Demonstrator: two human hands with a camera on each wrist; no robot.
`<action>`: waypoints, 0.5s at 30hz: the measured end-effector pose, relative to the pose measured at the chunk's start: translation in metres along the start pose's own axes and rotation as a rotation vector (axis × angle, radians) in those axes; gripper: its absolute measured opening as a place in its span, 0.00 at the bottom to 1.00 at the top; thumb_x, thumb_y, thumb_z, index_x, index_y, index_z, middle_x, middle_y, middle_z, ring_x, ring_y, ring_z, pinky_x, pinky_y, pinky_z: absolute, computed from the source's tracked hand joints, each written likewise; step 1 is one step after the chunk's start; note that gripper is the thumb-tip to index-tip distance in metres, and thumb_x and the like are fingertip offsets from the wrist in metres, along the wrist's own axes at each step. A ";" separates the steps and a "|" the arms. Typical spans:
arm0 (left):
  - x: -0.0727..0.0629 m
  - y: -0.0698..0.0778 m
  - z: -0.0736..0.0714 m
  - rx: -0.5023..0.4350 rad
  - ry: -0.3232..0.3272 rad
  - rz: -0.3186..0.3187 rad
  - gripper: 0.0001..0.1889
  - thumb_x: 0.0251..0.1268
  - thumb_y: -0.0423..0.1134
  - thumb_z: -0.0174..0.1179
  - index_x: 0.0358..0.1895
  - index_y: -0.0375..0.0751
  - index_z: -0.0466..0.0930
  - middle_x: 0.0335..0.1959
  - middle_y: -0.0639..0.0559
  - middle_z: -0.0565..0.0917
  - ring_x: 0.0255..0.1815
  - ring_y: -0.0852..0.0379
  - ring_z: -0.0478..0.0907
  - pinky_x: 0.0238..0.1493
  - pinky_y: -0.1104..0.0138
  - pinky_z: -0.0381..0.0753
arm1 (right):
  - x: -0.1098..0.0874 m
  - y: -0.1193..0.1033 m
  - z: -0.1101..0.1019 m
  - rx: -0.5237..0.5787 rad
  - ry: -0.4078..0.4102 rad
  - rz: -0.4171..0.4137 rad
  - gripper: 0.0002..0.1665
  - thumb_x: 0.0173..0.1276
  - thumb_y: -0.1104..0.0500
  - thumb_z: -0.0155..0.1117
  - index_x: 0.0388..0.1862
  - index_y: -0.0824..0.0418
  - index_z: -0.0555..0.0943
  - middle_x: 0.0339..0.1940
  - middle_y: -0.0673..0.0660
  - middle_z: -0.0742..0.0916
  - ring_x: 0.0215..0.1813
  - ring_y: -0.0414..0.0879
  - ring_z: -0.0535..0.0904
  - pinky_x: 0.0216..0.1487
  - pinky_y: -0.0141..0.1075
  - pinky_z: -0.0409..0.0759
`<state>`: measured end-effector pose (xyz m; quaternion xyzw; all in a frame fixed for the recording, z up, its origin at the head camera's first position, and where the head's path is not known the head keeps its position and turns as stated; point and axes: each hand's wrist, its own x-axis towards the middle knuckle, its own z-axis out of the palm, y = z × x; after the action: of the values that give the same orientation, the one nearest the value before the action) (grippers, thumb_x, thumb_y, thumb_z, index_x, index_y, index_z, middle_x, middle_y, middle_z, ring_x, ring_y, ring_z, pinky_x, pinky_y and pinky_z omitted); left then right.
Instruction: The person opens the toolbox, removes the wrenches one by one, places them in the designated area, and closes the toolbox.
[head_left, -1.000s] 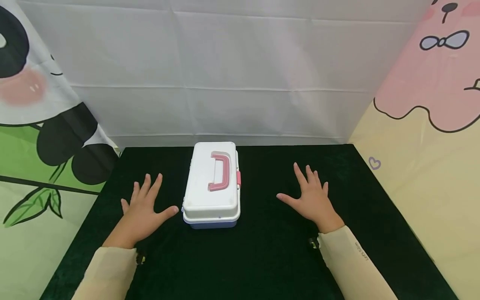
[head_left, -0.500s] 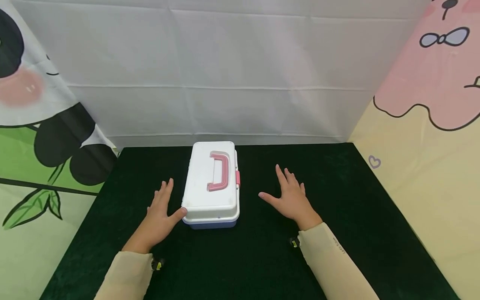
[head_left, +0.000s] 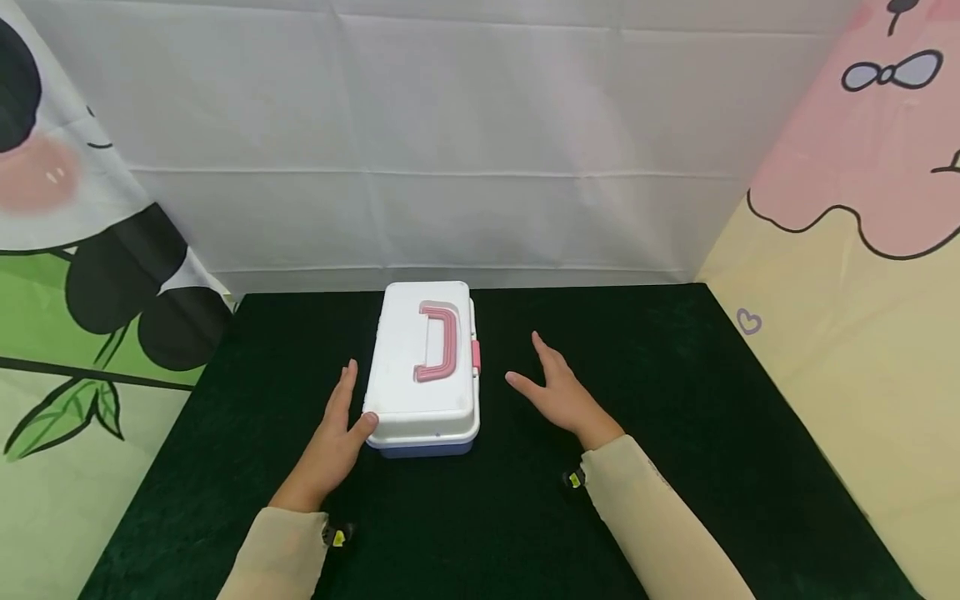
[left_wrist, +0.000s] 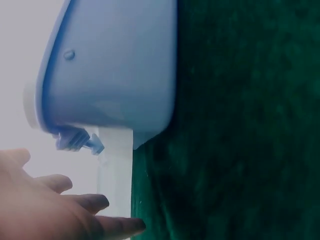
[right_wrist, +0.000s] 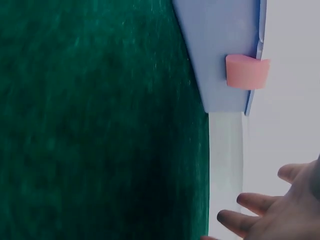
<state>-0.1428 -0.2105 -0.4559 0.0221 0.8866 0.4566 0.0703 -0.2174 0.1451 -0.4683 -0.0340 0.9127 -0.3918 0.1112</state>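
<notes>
A: Before you a long, white-and-blue plastic box lies on the dark green, velvety counter. What is different for you since one second ago?

B: The box keeps its place, but your two grips are both nearer to it. Your left grip, a bare hand, has its thumb at the near left corner; whether it touches there, I cannot tell you. In the left wrist view, your other fingers are apart from the box.

A: And your right grip?

B: Also a bare hand. It is on the other long side, near the small pink plastic latch, yet not touching it.

A: Do you hold something?

B: No. In both, your fingers are straight, the thumb spread away, with nothing between. Your pink, bracket-shaped handle on top is untouched. So the box now lies between your hands, not gripped.
</notes>
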 end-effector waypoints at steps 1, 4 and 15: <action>0.000 0.000 0.001 -0.020 -0.001 0.004 0.45 0.79 0.63 0.47 0.84 0.67 0.25 0.85 0.47 0.29 0.83 0.32 0.30 0.70 0.24 0.39 | 0.001 -0.001 0.001 0.020 -0.014 -0.005 0.64 0.60 0.14 0.51 0.87 0.36 0.39 0.86 0.58 0.51 0.84 0.61 0.47 0.76 0.66 0.52; -0.001 0.001 0.005 -0.072 -0.006 0.027 0.44 0.79 0.62 0.48 0.84 0.67 0.27 0.86 0.47 0.31 0.83 0.34 0.30 0.71 0.26 0.40 | 0.006 -0.005 0.006 0.112 -0.055 -0.031 0.61 0.63 0.17 0.53 0.86 0.35 0.40 0.86 0.56 0.52 0.84 0.59 0.47 0.78 0.64 0.51; 0.001 0.000 0.018 -0.172 0.001 0.053 0.44 0.80 0.58 0.51 0.85 0.67 0.30 0.86 0.47 0.35 0.83 0.35 0.35 0.73 0.28 0.44 | 0.023 -0.027 0.028 0.485 -0.209 -0.070 0.48 0.77 0.35 0.57 0.87 0.41 0.47 0.83 0.55 0.61 0.78 0.56 0.63 0.75 0.55 0.65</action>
<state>-0.1414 -0.1958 -0.4662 0.0394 0.8432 0.5328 0.0594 -0.2336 0.1037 -0.4714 -0.0784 0.7741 -0.5969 0.1961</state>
